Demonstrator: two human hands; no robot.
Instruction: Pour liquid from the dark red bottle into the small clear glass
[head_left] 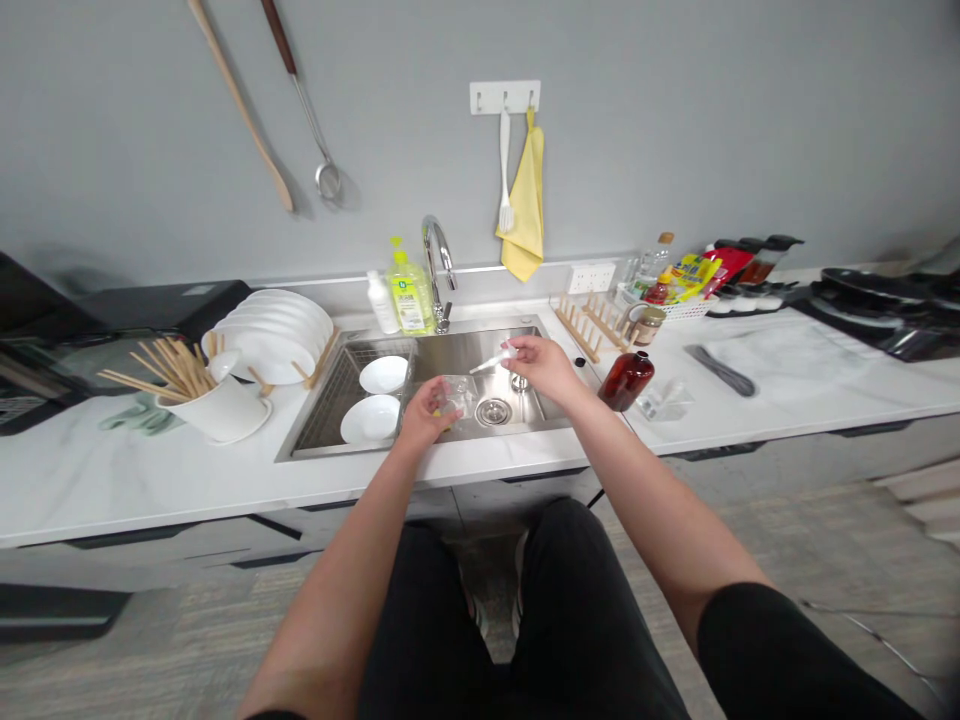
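Over the sink [547, 410], my left hand [430, 412] is closed around a small clear plastic container [459, 393]. Something yellow shows at its lower edge, too small to name. My right hand [541, 362] pinches the thick end of a slim white dropper-like stick [491, 362], whose thin end points left toward the container. The stick and the container look apart. Right of the sink stands an amber bottle [627, 382] with an uncovered neck. Near it on the sink edge lies a small black cap [579, 362].
White bowls [370, 418] sit in the sink's left rack, below the faucet [438, 260]. Left are a chopstick holder [217, 412] and upright plates [270, 335]. Soap bottles [411, 295] stand behind. At right are a wooden rack [592, 325], clear plastic pieces [666, 400] and a dark strap [720, 370].
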